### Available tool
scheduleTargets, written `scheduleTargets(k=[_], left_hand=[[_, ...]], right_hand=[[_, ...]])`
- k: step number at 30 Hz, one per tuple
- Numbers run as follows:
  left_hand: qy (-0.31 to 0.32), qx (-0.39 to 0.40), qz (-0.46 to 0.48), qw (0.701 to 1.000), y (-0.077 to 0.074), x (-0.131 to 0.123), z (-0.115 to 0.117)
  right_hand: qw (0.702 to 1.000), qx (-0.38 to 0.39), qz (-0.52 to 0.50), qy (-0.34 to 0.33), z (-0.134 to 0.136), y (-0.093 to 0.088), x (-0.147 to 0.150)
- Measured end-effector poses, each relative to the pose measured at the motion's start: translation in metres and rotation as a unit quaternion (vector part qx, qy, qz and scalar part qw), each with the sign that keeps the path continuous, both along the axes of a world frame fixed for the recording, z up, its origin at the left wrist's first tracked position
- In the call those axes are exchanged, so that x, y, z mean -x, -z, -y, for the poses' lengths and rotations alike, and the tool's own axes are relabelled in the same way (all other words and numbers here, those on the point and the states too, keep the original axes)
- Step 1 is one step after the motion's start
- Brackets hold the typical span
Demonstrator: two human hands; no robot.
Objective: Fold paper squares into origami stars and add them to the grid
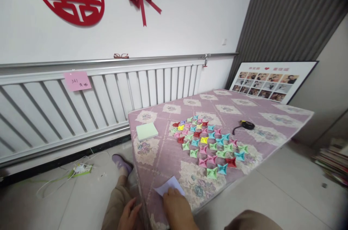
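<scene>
Evidently, in the head view, your right hand [176, 207] rested bent fingers on a lavender paper [175, 183] near the close end of the table [164, 157]; pinching or merely pressing, I couldn't tell. Your left hand [129, 215] hung loosely open beside the edge. Folded paper shapes [204, 140] stood farther back, right of a green pad [146, 131].

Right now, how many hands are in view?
2: right hand on the lavender paper, left hand beside the patterned cloth. No others show.
</scene>
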State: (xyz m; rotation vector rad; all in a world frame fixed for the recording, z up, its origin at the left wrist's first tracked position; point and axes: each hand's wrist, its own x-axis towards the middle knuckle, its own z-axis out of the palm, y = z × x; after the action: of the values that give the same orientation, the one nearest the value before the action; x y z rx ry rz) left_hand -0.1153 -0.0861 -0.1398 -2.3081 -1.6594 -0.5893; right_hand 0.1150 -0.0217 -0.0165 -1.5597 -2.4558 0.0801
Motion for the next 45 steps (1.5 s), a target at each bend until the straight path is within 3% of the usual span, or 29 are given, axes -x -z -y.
scheduleTargets(k=[2, 4, 7, 10, 12, 14, 15, 18, 22, 26, 31, 39, 45], left_hand=[[-0.005, 0.041, 0.087, 0.995, -0.017, -0.008, 0.004], [-0.006, 0.104, 0.214, 0.971, -0.036, -0.019, 0.007], [-0.047, 0.171, 0.377, 0.909, -0.063, -0.040, 0.005], [-0.033, 0.234, 0.517, 0.822, -0.081, -0.061, -0.002], [0.005, 0.256, 0.600, 0.758, -0.089, -0.073, -0.009], [0.017, 0.260, 0.644, 0.719, -0.096, -0.084, -0.016], [-0.001, 0.263, 0.644, 0.718, -0.099, -0.089, -0.020], [-0.063, 0.296, 0.573, 0.762, -0.110, -0.097, -0.031], [-0.100, 0.302, 0.442, 0.839, -0.119, -0.098, -0.045], [-0.096, 0.322, 0.399, 0.853, -0.117, -0.096, -0.056], [-0.106, 0.339, 0.383, 0.853, -0.115, -0.092, -0.060], [-0.100, 0.361, 0.393, 0.840, -0.114, -0.087, -0.065], [-0.089, 0.388, 0.399, 0.826, -0.115, -0.081, -0.067]], right_hand=[[0.999, 0.000, -0.032, 0.008, -0.004, -0.013, -0.009], [0.979, 0.051, -0.195, 0.018, -0.009, -0.026, -0.019], [0.884, 0.199, -0.418, 0.065, -0.012, -0.037, -0.029], [0.772, 0.319, -0.537, 0.117, -0.010, -0.032, -0.027], [0.744, 0.333, -0.561, 0.144, -0.008, -0.024, -0.023], [0.748, 0.317, -0.559, 0.163, -0.006, -0.015, -0.021], [0.753, 0.309, -0.555, 0.172, -0.006, -0.011, -0.021], [0.804, 0.253, -0.512, 0.168, -0.006, 0.001, -0.024], [0.925, 0.135, -0.336, 0.114, -0.003, 0.011, -0.031], [0.981, 0.079, -0.166, 0.064, 0.000, 0.013, -0.031], [0.996, -0.010, -0.081, 0.027, -0.001, 0.015, -0.032], [0.980, -0.018, -0.178, -0.092, 0.008, 0.013, -0.044], [0.979, -0.037, -0.192, -0.058, 0.015, 0.019, -0.038]])
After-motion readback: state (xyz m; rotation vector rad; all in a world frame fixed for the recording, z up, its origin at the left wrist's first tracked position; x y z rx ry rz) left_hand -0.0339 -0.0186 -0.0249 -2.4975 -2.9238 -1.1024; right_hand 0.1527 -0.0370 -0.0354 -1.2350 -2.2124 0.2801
